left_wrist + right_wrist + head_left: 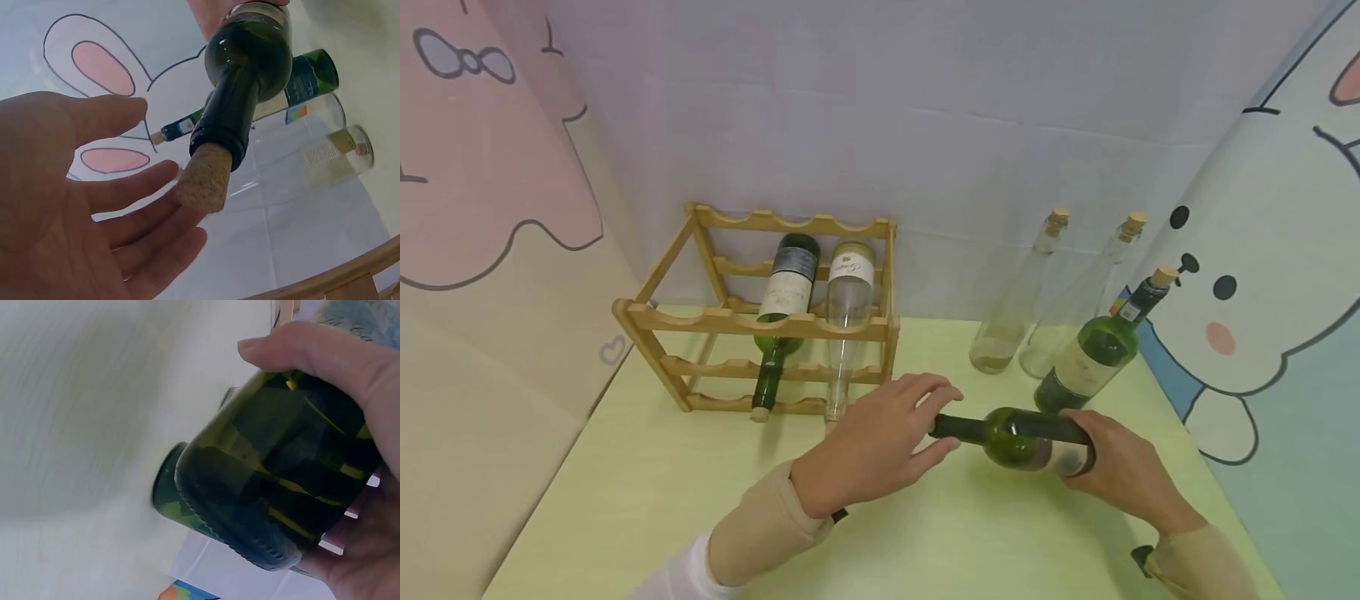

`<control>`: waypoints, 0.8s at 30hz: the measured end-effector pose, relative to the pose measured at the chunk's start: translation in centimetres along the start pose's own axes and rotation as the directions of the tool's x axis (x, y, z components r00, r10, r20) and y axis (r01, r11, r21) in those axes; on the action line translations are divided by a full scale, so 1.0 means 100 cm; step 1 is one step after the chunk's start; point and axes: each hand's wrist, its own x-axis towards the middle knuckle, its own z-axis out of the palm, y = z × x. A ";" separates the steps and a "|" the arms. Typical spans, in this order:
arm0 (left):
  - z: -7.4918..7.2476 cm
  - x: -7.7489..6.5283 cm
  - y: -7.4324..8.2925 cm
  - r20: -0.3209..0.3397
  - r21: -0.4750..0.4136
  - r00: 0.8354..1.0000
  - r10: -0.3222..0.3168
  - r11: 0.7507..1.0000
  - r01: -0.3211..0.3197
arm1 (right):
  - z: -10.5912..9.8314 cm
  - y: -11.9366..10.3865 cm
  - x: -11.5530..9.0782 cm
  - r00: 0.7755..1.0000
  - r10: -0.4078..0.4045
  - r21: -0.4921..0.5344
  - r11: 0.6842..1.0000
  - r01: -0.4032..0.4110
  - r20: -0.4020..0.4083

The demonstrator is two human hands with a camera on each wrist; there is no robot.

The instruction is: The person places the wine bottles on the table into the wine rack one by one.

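A green wine bottle (1015, 437) lies nearly level in the air over the table, its neck pointing left. My right hand (1120, 467) grips it round the base end, thumb on one side and fingers on the other in the right wrist view. At the neck end, my left hand (880, 446) has thumb and fingers spread around the mouth. In the left wrist view the bottle's cork (205, 178) overlaps the fingertips of that hand. Left of the bottle stands a wooden wine rack (715, 320), partly behind the left hand.
The rack holds a green bottle (788, 292) and a clear bottle (850, 292), necks slanting down toward the front. Upright at the back right are a corked green bottle (1093, 358) and two clear corked bottles, one being the left clear bottle (1000, 333). A cloth backdrop (955, 167) surrounds the table.
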 end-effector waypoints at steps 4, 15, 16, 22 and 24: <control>0.008 0.005 0.006 0.187 0.059 0.982 -0.025 0.998 0.014 | -0.003 -0.004 0.000 0.999 -0.040 -0.051 0.998 0.040 -0.009; 0.039 0.003 0.012 0.407 0.066 0.913 -0.037 0.998 0.010 | -0.014 -0.016 0.002 0.995 -0.098 -0.163 0.981 0.101 0.028; 0.041 0.003 0.012 0.406 0.059 0.913 -0.034 0.998 0.010 | -0.015 -0.017 0.002 0.995 -0.097 -0.164 0.981 0.102 0.037; 0.056 0.003 0.009 0.409 0.011 0.912 -0.032 0.999 0.030 | -0.020 -0.023 0.002 0.992 -0.101 -0.173 0.978 0.113 0.075; 0.061 0.004 0.008 0.417 -0.032 0.908 -0.036 0.998 0.054 | -0.020 -0.024 0.002 0.991 -0.110 -0.184 0.975 0.123 0.078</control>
